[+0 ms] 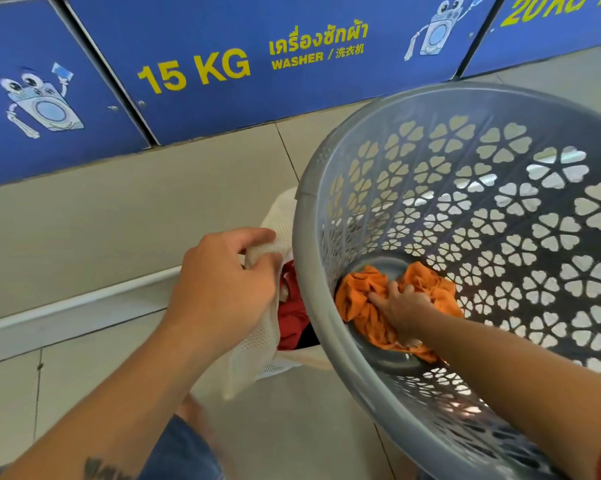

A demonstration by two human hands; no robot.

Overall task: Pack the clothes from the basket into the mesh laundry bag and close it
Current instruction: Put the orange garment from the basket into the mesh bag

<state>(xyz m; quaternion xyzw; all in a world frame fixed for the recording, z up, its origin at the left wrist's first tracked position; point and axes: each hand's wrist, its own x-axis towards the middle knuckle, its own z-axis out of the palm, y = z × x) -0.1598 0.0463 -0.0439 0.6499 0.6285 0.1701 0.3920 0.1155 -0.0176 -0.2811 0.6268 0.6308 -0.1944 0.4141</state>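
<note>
Grey flower-cutout basket (326,216) – orange cloth (361,299), white mesh bag (257,344), red garment (292,320)

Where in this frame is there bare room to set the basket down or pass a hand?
Bare tiled floor lies between the blue washer panels and the left hand. More shows below the mesh bag. It is crowded where the bag's mouth, held by the left hand, meets the basket rim. The right hand grips the orange garment at the basket's bottom.

Left hand (223,285), at nine o'clock of the right, pinches cloth with curled fingers. Right hand (404,308), arm reaching toward eleven o'clock, fingers curled, gripping fabric.
</note>
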